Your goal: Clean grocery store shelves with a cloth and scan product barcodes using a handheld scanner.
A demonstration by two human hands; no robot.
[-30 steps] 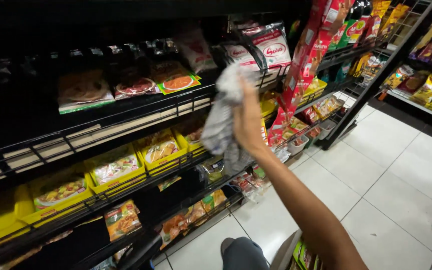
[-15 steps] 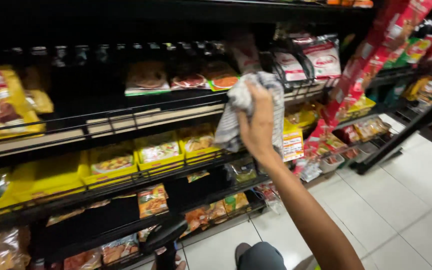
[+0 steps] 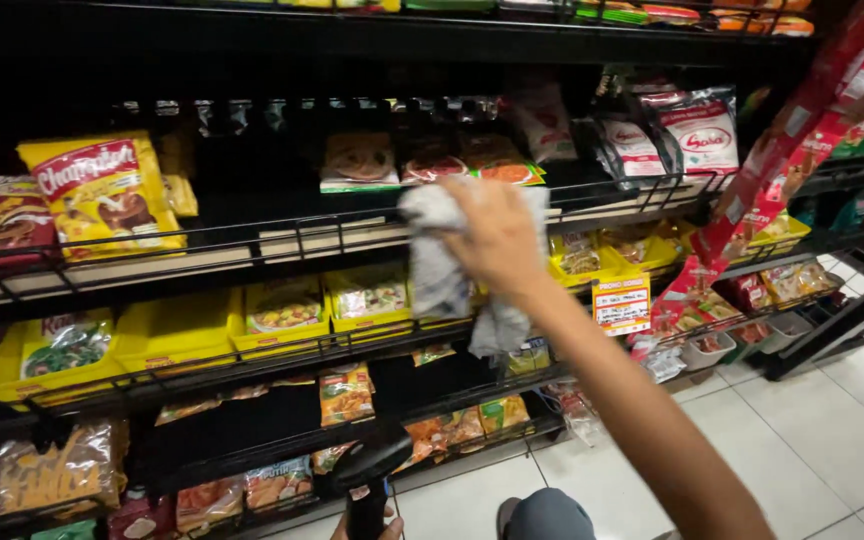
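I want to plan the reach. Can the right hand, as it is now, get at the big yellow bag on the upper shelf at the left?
Probably yes. The right hand presses a grey cloth on the same shelf rail, and nothing blocks the path along it to the yellow bag.

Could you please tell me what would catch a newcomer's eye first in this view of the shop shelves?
The right hand, mid-frame, presses a grey cloth against the rail of a dark wire shelf. A big yellow bag stands out on that shelf at the left. At the bottom edge, the left hand grips a black handheld device.
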